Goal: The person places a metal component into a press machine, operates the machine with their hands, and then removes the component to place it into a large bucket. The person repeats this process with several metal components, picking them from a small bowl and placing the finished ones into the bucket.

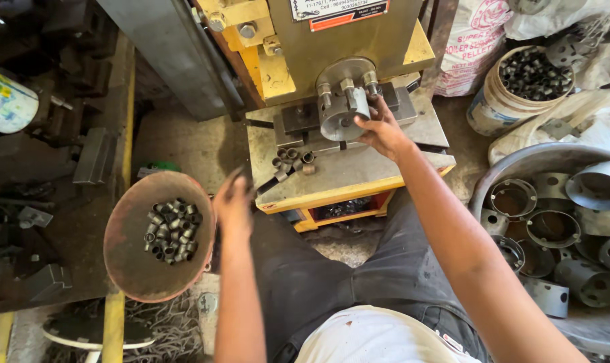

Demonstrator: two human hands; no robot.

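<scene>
A gray metal ring (342,111) on the yellow press (332,40) is gripped by the fingers of the right hand (382,131). The left hand (232,202), fingers loosely together and empty, is held beside a rusty bowl (127,269) of small metal sleeves (172,230).

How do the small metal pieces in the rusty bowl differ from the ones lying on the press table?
The short metal tubes in the rusty bowl form a large heap, while the tubes on the press table are only a small cluster. The bowl's heap sits beside the left hand; the table's cluster lies below the round die that the right hand touches. Both sets look like the same short grey tubes.
</scene>
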